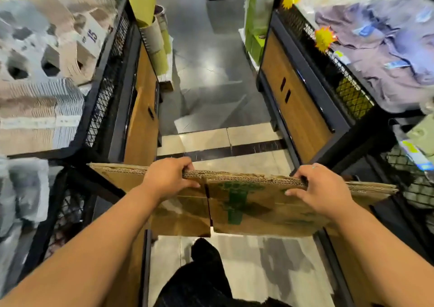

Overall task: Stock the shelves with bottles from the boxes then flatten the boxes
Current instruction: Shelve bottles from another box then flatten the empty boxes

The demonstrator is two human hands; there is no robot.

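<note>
The flattened cardboard box [246, 203] hangs upright in the aisle between two display bins, gripped along its top edge: the left hand [168, 178] has its fingers curled over the corrugated rim, the right hand [321, 190] likewise. No bottles show (stocking looks finished). To carry it well, I'd keep both grips wide apart and level, so the layers stay pressed together and clear of the mesh bins [103, 100].
</note>
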